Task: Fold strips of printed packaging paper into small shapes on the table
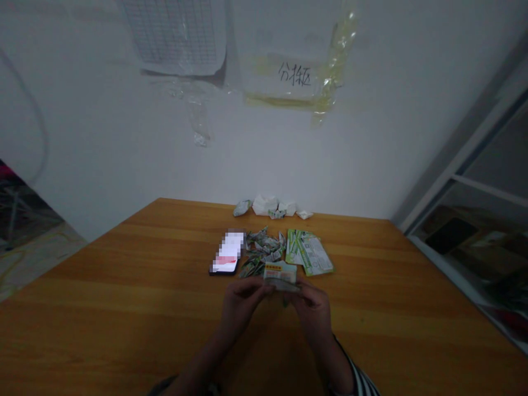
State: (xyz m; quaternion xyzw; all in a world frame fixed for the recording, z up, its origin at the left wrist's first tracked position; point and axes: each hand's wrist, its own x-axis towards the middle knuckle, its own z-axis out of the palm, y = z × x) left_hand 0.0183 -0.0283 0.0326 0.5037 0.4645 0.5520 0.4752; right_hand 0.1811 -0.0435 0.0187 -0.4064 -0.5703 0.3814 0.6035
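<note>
All the way at left, seeing pale floor [37, 258] with a yellow line on it, below a dark pink thing [6, 171] too dim to make out. Going rightward, meeting the wooden table [124, 308], reaching back to a white wall [309, 165]. Up on that wall, noticing 1 gridded sheet [177, 33] with a curling lower edge and, beneath it, clear tape [199, 118]. On the tabletop, finding 1 phone [231, 247], lying screen up and lit, with a partly pixelated display. Nearer the body, pinching with the left hand [241, 302] the lower left of 1 small printed piece [280, 272], bearing a yellow band near the top. Finding the print too small to read. Holding that piece over the table, in front of a pile of crumpled printed paper [264, 246]. Farther back, near the wall, spotting a row of crumpled wads [265, 205], mostly white. Above, reading 3 handwritten characters on a sign [294, 74] beside yellowish tape [336, 60]. Gripping the same piece at lower right with the right hand [311, 308], below a striped sleeve [361, 379]. Beyond the pile, seeing overlapping green-and-white sheets [309, 253], lying flat. At far right, making out a pale frame [487, 190] before dim objects.
</note>
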